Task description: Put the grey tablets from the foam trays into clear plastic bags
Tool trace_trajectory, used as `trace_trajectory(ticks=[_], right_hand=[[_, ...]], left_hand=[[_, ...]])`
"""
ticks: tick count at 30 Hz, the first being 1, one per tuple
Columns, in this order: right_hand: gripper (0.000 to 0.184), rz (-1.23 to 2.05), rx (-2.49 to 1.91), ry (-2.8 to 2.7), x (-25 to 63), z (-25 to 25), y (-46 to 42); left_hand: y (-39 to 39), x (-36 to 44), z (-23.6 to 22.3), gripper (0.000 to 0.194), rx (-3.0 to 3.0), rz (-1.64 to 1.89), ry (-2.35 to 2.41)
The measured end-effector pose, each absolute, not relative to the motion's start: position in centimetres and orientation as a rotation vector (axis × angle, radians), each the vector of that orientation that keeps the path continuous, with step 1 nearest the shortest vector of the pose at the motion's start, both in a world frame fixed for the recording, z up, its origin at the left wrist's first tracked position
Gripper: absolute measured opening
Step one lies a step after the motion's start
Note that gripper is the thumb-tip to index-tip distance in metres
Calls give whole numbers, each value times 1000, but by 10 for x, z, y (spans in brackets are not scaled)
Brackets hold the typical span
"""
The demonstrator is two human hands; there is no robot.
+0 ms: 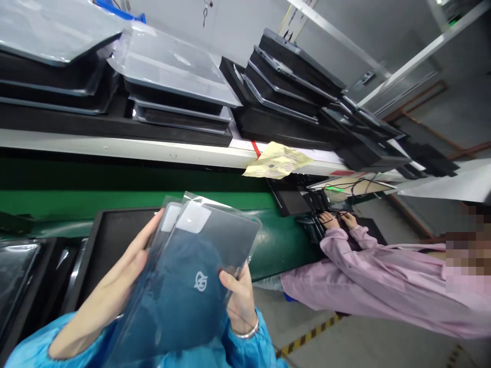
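Two glossy, dark, tablet-like panels in clear plastic bags are in front of my chest, one overlapping the other. The front bagged panel (215, 240) has a white label near its top and a white logo in its middle. The rear bagged panel (169, 217) shows along the left side with its own white label. My left hand (132, 260) lies along the left edge, its fingers pressed to the panels and partly hidden. At the right edge, my right hand (241, 294) pinches them, thumb on the front face and fingers behind.
A black tray (115, 235) lies on the green bench (268, 245). Bagged panels (19, 266) stand at lower left. The shelf (172, 153) above carries stacked bagged panels (176, 61) on black foam, and a yellow paper (276, 161). A co-worker in a pink sleeve (345, 255) works at right.
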State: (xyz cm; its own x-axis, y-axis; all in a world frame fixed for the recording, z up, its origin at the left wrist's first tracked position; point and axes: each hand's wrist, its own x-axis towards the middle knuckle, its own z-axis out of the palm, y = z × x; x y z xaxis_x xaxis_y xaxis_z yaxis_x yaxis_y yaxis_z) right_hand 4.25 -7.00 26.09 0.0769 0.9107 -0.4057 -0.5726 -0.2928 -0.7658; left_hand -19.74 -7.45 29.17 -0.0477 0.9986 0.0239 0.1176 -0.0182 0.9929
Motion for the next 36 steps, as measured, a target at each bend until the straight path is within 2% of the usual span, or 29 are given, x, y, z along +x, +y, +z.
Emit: trace_trajectory(ticks=[5, 9, 14, 20, 27, 31, 36], right_hand=[[80, 1584, -1037, -396, 51, 267, -75], [72, 1540, -1033, -375, 57, 268, -75], [67, 1534, -1048, -326, 65, 270, -78], [53, 1643, -1033, -464, 73, 268, -79], [64, 1579, -1083, -412, 67, 271, -78], [59, 1553, -1119, -382, 66, 272, -78], [57, 1581, -1114, -315, 65, 275, -74]], left_hand=[[-85, -186, 314, 70, 1295, 1299, 1540], [-94, -174, 324, 47, 1519, 1448, 1617], [-97, -173, 328, 44, 1592, 1413, 1557], [-108, -184, 318, 34, 1721, 1274, 1795], [-108, -184, 320, 33, 1709, 1304, 1754], [-105, -176, 321, 32, 1589, 1392, 1707], [-106, -172, 315, 41, 1483, 1442, 1651]])
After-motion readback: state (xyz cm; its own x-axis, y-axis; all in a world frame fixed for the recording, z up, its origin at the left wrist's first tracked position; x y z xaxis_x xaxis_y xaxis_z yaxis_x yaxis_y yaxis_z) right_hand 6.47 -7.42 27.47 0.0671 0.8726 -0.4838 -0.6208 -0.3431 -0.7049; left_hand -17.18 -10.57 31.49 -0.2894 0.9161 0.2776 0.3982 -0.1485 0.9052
